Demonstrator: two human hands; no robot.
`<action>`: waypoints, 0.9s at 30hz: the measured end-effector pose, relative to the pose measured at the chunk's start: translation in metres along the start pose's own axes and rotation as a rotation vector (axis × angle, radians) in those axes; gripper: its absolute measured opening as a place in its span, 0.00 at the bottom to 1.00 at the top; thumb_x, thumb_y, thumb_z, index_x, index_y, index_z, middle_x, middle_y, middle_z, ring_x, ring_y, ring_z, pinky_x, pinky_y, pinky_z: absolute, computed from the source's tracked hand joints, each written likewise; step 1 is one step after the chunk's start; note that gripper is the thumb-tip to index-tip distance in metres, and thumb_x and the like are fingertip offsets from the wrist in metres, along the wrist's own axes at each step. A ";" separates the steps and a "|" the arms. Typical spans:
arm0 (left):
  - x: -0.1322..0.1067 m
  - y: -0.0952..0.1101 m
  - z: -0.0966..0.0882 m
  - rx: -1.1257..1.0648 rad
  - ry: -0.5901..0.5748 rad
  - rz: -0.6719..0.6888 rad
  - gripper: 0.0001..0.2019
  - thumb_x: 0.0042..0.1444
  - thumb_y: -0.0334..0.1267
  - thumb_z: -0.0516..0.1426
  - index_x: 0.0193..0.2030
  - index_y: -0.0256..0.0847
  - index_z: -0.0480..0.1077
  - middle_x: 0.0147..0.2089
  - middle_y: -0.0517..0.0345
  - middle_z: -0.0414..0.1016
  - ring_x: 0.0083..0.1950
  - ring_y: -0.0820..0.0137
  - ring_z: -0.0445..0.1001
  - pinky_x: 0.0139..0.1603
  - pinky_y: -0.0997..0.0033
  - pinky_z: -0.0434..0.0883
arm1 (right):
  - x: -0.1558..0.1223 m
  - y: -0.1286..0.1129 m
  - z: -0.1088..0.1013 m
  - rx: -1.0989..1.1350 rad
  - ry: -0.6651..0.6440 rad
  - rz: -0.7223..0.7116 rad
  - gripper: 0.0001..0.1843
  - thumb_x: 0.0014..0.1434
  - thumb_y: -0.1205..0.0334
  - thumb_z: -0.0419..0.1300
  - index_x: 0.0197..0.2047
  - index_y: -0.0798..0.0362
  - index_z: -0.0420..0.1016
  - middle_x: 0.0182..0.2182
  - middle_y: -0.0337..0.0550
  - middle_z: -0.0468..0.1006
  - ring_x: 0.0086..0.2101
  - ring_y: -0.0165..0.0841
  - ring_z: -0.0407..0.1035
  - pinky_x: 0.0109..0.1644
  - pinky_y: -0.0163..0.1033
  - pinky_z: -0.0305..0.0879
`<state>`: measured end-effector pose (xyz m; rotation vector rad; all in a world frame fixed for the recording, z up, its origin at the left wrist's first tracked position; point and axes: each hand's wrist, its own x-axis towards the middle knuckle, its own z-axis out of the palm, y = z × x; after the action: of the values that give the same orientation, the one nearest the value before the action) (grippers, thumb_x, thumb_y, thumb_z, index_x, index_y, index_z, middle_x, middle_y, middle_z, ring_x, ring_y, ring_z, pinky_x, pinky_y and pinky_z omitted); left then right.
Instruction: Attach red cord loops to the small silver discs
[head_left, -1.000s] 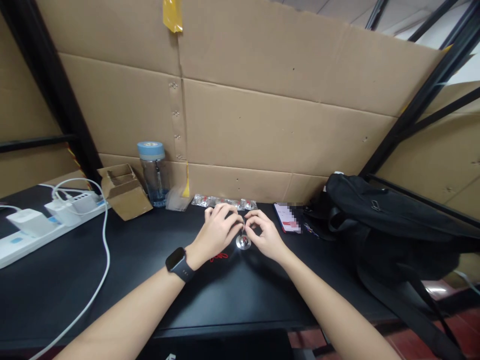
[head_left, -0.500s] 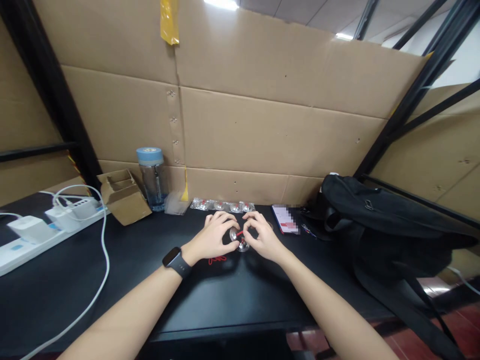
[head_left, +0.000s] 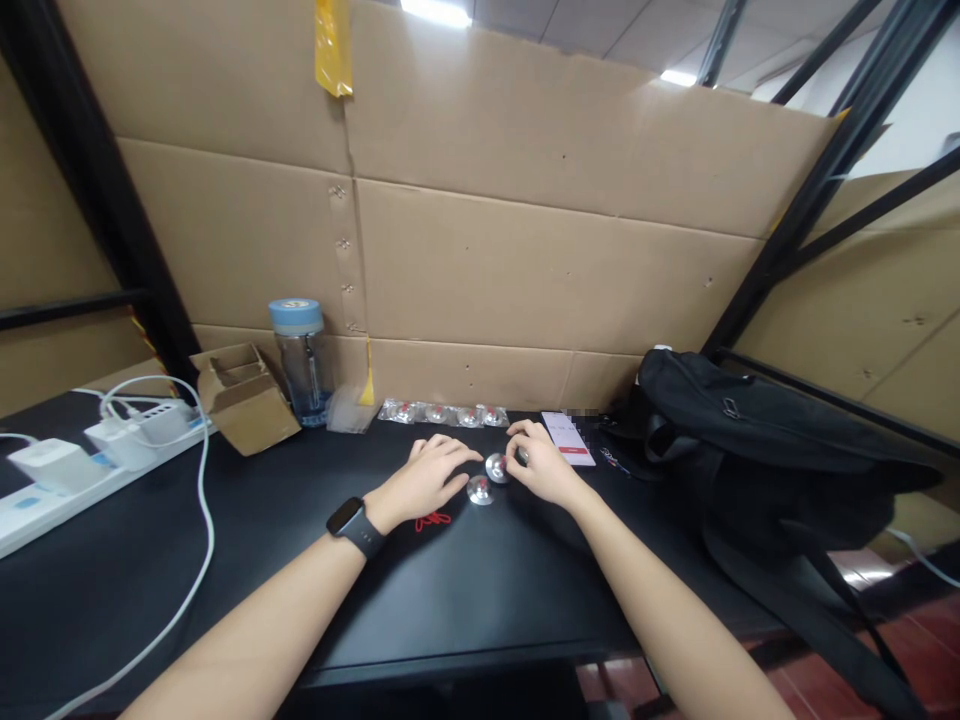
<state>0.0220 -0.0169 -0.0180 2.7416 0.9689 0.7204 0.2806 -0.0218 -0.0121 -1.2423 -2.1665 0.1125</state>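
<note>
Two small shiny silver discs lie on the black desk (head_left: 465,590) between my hands. My right hand (head_left: 541,467) is curled, its fingertips pinching the farther silver disc (head_left: 496,467). The nearer silver disc (head_left: 480,490) sits just off the fingertips of my left hand (head_left: 427,476), which lies with fingers stretched out over the desk and holds nothing. A thin red string (head_left: 433,520) lies by the left wrist, which wears a black smartwatch (head_left: 354,525).
Behind the hands lies a row of clear packets (head_left: 442,412) with more silver pieces. A phone (head_left: 570,438) and a black backpack (head_left: 757,440) are to the right. A water bottle (head_left: 302,360), an open cardboard box (head_left: 244,397) and a power strip (head_left: 82,455) with white cable stand left. A cardboard wall backs the desk.
My hands held one piece together with the red string; now they have parted. The left hand has flattened and let go, and the right hand has drawn a disc to the right.
</note>
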 end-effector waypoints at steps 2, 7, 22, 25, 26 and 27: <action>0.003 0.007 0.003 0.029 -0.015 0.068 0.14 0.69 0.41 0.52 0.58 0.56 0.71 0.54 0.57 0.76 0.59 0.61 0.65 0.55 0.59 0.57 | -0.001 0.004 0.000 -0.054 -0.056 0.025 0.03 0.56 0.68 0.62 0.30 0.53 0.74 0.47 0.48 0.73 0.49 0.39 0.66 0.56 0.45 0.63; 0.010 0.019 0.005 0.139 -0.029 0.143 0.09 0.68 0.39 0.54 0.43 0.49 0.77 0.40 0.58 0.79 0.51 0.64 0.69 0.48 0.60 0.54 | -0.002 0.001 -0.005 -0.131 -0.179 0.090 0.06 0.59 0.69 0.58 0.38 0.52 0.75 0.34 0.42 0.76 0.36 0.33 0.69 0.42 0.37 0.63; 0.011 0.012 0.011 0.426 0.052 0.111 0.09 0.66 0.33 0.56 0.32 0.39 0.69 0.35 0.55 0.77 0.47 0.62 0.68 0.48 0.54 0.53 | 0.001 -0.020 -0.004 -0.506 -0.312 0.022 0.07 0.64 0.63 0.59 0.41 0.49 0.80 0.39 0.43 0.82 0.40 0.39 0.76 0.42 0.38 0.62; 0.007 0.014 0.006 0.467 0.075 0.079 0.07 0.66 0.31 0.56 0.35 0.40 0.69 0.39 0.54 0.76 0.49 0.61 0.68 0.48 0.54 0.55 | 0.002 -0.023 0.000 -0.579 -0.337 0.025 0.09 0.65 0.67 0.57 0.38 0.51 0.79 0.39 0.45 0.81 0.41 0.38 0.76 0.43 0.38 0.62; 0.005 0.014 0.004 0.479 0.090 0.071 0.06 0.65 0.31 0.55 0.36 0.40 0.69 0.41 0.53 0.76 0.50 0.60 0.68 0.48 0.55 0.56 | 0.002 -0.023 0.000 -0.609 -0.337 0.031 0.09 0.65 0.68 0.57 0.37 0.52 0.79 0.39 0.45 0.81 0.41 0.38 0.75 0.43 0.38 0.62; 0.004 0.014 0.003 0.489 0.107 0.062 0.05 0.66 0.30 0.54 0.37 0.40 0.69 0.43 0.52 0.76 0.52 0.59 0.68 0.48 0.55 0.56 | 0.002 -0.023 0.001 -0.638 -0.334 0.038 0.09 0.65 0.70 0.56 0.37 0.53 0.78 0.39 0.46 0.81 0.41 0.39 0.75 0.43 0.38 0.62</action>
<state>0.0338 -0.0254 -0.0148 3.1881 1.2284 0.7269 0.2621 -0.0327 -0.0036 -1.7073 -2.5730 -0.4176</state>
